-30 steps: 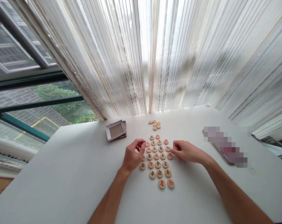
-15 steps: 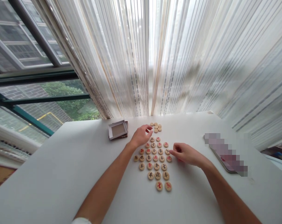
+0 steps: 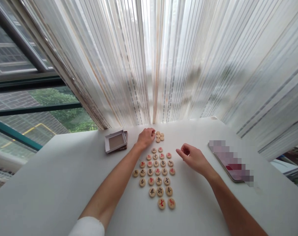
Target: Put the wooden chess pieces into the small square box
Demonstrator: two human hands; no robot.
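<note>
Round wooden xiangqi pieces (image 3: 158,171) with red and black characters lie in loose rows on the white table (image 3: 65,183). Farther off sits a small heap of plain-looking wooden discs (image 3: 159,137). My left hand (image 3: 146,138) rests with curled fingers at the left side of that heap, touching or almost touching it. Whether those fingers hold a piece is hidden. My right hand (image 3: 191,158) hovers to the right of the rows, fingers slightly curled and apart, holding nothing.
A shallow cardboard box lid (image 3: 116,141) lies on another box part at the far left of the table. A phone (image 3: 227,160), partly blurred out, lies on the right. Sheer striped curtains (image 3: 178,65) hang behind the table, beside an open window (image 3: 33,111).
My left hand has moved from the rows of pieces to the far heap. My right hand has drawn back from the rows, and the view has shifted slightly.
</note>
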